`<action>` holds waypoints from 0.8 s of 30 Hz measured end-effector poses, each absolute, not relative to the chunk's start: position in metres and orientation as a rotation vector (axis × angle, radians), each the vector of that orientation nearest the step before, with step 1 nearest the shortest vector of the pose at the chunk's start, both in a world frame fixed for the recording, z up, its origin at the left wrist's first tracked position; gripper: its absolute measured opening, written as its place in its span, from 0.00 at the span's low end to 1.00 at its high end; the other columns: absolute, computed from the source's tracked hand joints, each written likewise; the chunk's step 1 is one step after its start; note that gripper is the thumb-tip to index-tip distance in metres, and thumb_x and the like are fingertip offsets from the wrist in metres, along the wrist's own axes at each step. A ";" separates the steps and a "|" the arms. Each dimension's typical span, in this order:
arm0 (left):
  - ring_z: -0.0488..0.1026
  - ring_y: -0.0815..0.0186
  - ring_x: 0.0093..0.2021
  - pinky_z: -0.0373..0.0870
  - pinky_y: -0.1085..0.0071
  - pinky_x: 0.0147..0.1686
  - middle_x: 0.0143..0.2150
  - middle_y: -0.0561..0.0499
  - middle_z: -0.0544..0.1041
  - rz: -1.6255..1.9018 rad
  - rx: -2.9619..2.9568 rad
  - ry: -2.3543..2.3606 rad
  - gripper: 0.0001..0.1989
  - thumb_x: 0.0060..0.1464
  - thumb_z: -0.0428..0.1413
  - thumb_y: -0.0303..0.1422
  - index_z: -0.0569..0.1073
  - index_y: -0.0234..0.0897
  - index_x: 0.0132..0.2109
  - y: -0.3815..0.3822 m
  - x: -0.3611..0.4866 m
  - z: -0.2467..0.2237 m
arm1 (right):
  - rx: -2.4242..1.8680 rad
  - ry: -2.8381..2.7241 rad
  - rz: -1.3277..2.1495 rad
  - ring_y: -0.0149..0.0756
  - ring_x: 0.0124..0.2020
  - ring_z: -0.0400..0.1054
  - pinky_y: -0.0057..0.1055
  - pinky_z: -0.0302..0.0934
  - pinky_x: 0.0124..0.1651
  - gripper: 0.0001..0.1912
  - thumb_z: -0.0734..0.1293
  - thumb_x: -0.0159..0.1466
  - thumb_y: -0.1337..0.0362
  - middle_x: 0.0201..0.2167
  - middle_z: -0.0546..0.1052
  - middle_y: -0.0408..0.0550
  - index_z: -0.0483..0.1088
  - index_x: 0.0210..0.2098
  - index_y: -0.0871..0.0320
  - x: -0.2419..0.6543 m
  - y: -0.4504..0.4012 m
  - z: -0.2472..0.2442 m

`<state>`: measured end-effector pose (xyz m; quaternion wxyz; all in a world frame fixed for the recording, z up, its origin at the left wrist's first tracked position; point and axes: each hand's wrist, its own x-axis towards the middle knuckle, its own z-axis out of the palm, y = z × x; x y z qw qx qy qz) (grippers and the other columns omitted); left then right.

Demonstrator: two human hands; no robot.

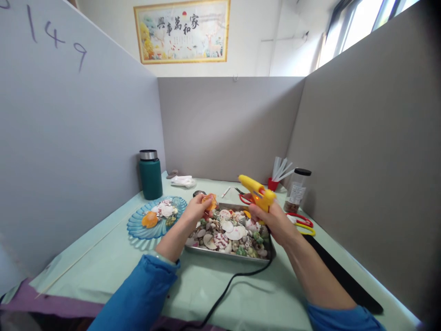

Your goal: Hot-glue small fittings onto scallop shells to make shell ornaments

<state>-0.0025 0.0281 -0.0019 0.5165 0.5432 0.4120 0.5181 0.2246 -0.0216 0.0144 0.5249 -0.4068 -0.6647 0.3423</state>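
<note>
Head view: left hand [198,207] has fingertips pinched nearly closed on a thin orange shell [209,202], above the far-left part of the rectangular metal tray [225,256]. Edge pinch probably leaves most of the face exposed. Right hand [272,218] is wrapped around the grip of a yellow plastic glue gun [257,187], fingers curled closed, barrel raised over the tray's far-right part; likely to hold the body off the shells. Black cord [237,276] drops over the tray's near-right corner, runs to the near edge of the tabletop.

Tray is mid-tabletop, full of mixed shells [236,232], so within reach of both hands. Blue scalloped plate [132,225] sits left of it, holding orange and white shells.

Surface: pale green cover [113,271]. Teal bottle [150,179] near far-left corner, red cup of translucent sticks [273,185] near far-right.

Room: grey partitions [230,128] on three sides, gold-framed picture [182,34] on white wall, window upper right.
</note>
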 end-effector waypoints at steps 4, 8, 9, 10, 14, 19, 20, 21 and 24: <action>0.67 0.75 0.17 0.58 0.80 0.14 0.24 0.55 0.72 1.208 1.300 0.935 0.15 0.47 0.61 0.39 0.66 0.34 0.36 0.022 0.001 0.003 | -0.947 -1.593 0.938 0.26 0.20 0.57 0.25 0.53 0.22 0.18 0.69 0.56 0.52 0.25 0.70 0.43 0.72 0.39 0.58 0.212 -0.021 0.004; 0.65 0.76 0.17 0.58 0.80 0.14 0.23 0.57 0.69 1.170 1.295 0.840 0.16 0.44 0.63 0.39 0.67 0.34 0.34 0.019 0.002 0.005 | -1.008 -1.627 1.012 0.25 0.20 0.56 0.24 0.50 0.19 0.17 0.71 0.54 0.54 0.28 0.73 0.46 0.75 0.38 0.59 0.203 -0.019 -0.001; 0.65 0.76 0.17 0.58 0.80 0.15 0.23 0.57 0.69 1.156 1.297 0.815 0.16 0.44 0.63 0.39 0.68 0.33 0.34 0.018 0.002 0.004 | -1.013 -1.619 1.022 0.25 0.19 0.56 0.24 0.49 0.19 0.17 0.71 0.54 0.54 0.28 0.72 0.46 0.75 0.38 0.59 0.202 -0.018 -0.001; 0.65 0.77 0.17 0.58 0.80 0.15 0.23 0.57 0.69 1.141 1.300 0.790 0.16 0.45 0.63 0.39 0.68 0.33 0.34 0.018 0.002 0.004 | -1.014 -1.605 1.031 0.25 0.19 0.56 0.24 0.49 0.18 0.17 0.71 0.53 0.54 0.27 0.72 0.46 0.75 0.37 0.59 0.201 -0.018 -0.002; 0.64 0.78 0.17 0.58 0.80 0.16 0.22 0.57 0.68 1.097 1.316 0.740 0.15 0.46 0.62 0.39 0.69 0.32 0.33 0.019 0.002 0.003 | -1.024 -1.566 1.056 0.24 0.17 0.54 0.24 0.48 0.18 0.17 0.72 0.52 0.55 0.21 0.69 0.42 0.74 0.35 0.61 0.201 -0.016 -0.004; 0.63 0.78 0.16 0.58 0.80 0.16 0.22 0.57 0.68 1.088 1.338 0.721 0.15 0.47 0.62 0.39 0.69 0.32 0.34 0.020 0.002 0.002 | -1.020 -1.561 1.078 0.24 0.16 0.52 0.23 0.47 0.18 0.17 0.72 0.53 0.55 0.16 0.64 0.38 0.73 0.37 0.61 0.201 -0.014 -0.007; 0.63 0.78 0.16 0.58 0.80 0.16 0.22 0.57 0.68 1.089 1.341 0.718 0.15 0.47 0.62 0.39 0.69 0.32 0.34 0.020 0.002 0.002 | -1.014 -1.560 1.077 0.24 0.16 0.52 0.23 0.47 0.18 0.17 0.72 0.53 0.55 0.16 0.64 0.38 0.73 0.37 0.61 0.201 -0.014 -0.007; 0.63 0.78 0.17 0.57 0.80 0.16 0.22 0.57 0.68 1.091 1.344 0.717 0.15 0.47 0.62 0.39 0.70 0.32 0.34 0.020 0.002 0.002 | -1.005 -1.561 1.077 0.24 0.16 0.52 0.23 0.47 0.18 0.17 0.72 0.53 0.56 0.16 0.64 0.38 0.73 0.36 0.61 0.201 -0.013 -0.008; 0.63 0.78 0.16 0.57 0.81 0.16 0.22 0.57 0.68 1.099 1.346 0.715 0.14 0.47 0.62 0.39 0.70 0.32 0.34 0.020 0.002 0.003 | -0.981 -1.559 1.085 0.23 0.16 0.52 0.23 0.47 0.18 0.17 0.71 0.53 0.56 0.16 0.64 0.37 0.73 0.36 0.62 0.203 -0.012 -0.008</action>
